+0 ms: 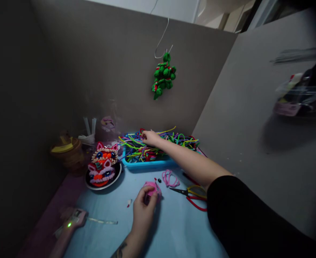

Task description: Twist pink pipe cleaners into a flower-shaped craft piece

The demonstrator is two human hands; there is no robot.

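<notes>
My left hand [143,209] is closed over the blue tabletop, its thumb and fingers around a looped pink pipe cleaner piece [156,186]. My right hand [150,138] reaches across to the blue tray [147,165], which is heaped with pipe cleaners [136,145] of many colours. Its fingers are curled among the stems, and what they pinch is too small to make out. Beside my left hand lies a second pink pipe cleaner coil [170,178]. A small black bead-like piece [159,180] and a little red bit rest between the two pink pieces.
Scissors [190,194] with red and yellow handles lie under my right forearm. At left are a dark bowl [89,183] with fuzzy animal-face figures and a pink glue gun [79,217] with a lit green light. A green fuzzy ornament [164,74] hangs above the tray.
</notes>
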